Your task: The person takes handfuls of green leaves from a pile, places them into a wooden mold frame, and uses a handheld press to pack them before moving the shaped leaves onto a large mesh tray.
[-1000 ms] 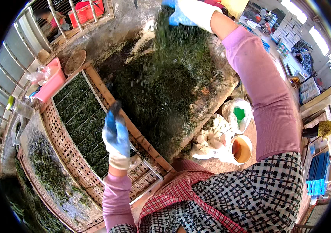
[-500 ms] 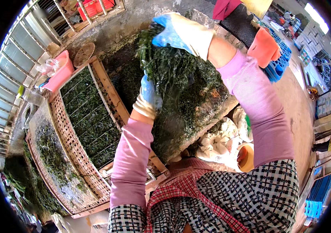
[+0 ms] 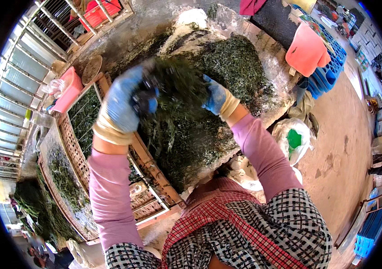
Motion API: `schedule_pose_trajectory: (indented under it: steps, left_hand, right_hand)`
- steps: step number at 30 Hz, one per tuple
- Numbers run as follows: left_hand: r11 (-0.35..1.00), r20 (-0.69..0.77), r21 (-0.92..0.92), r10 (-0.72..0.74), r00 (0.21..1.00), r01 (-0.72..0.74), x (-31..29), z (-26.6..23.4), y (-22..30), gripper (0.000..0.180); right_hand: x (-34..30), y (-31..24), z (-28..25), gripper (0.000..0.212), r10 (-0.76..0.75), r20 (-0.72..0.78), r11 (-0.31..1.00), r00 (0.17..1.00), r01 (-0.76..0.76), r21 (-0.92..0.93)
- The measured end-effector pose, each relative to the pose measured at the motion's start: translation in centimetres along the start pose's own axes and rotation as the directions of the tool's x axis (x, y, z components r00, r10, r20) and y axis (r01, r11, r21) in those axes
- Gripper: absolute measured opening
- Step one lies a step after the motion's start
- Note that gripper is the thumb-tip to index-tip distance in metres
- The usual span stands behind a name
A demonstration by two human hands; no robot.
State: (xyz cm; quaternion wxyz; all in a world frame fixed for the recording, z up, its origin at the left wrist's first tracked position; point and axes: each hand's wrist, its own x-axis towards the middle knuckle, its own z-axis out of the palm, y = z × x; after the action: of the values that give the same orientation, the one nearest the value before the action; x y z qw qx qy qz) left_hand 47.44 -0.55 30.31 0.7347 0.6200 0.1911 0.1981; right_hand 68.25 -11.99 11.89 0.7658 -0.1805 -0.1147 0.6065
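Between my gloved hands hangs a loose clump of wet, dark green seaweed (image 3: 175, 85), blurred by motion. My left hand (image 3: 123, 101), in a blue and white glove, is closed on the clump's left side; its fingertips are smeared. On the other side, my right hand (image 3: 217, 95) grips the edge of the strands, with some fingers hidden behind them. Below lies a spread heap of the same seaweed (image 3: 235, 62) on a stone-like slab (image 3: 285, 85). A wooden frame (image 3: 152, 166) with woven strips and seaweed laid inside is at the left, partly behind my left arm.
A pink basin (image 3: 67, 89) with plastic bags stands beyond the frame, near a barred window (image 3: 16, 94). At the right are blue plastic crates (image 3: 330, 71) with an orange-pink cloth (image 3: 307, 49). A white bag with something green (image 3: 294, 139) sits beside the slab.
My left hand has risen leftward and my right hand has come down from the far side. The seaweed clump has moved down, now held between both hands. The view has shifted slightly.
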Motion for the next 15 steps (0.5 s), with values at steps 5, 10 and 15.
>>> schedule_pose_trajectory:
  steps: [5,10,15]
  left_hand:
    - [0.991,-0.129,-0.122,0.044,0.991,-0.06,1.9,0.8,1.3,0.03]
    - [0.861,0.255,-0.479,-0.05,0.966,0.171,3.4,-2.3,2.1,0.027]
    - [0.902,0.073,-0.429,-0.017,0.997,0.047,2.2,1.8,5.7,0.021]
  right_hand:
    - [-1.7,3.9,-4.9,0.044,-0.19,-0.588,0.718,0.786,-0.297,-0.629]
    - [-6.4,6.7,-1.7,0.045,-0.478,-0.178,0.438,0.86,0.058,-0.897]
    - [-6.5,4.3,9.2,0.051,-0.549,0.551,-0.409,0.629,0.372,-0.833]
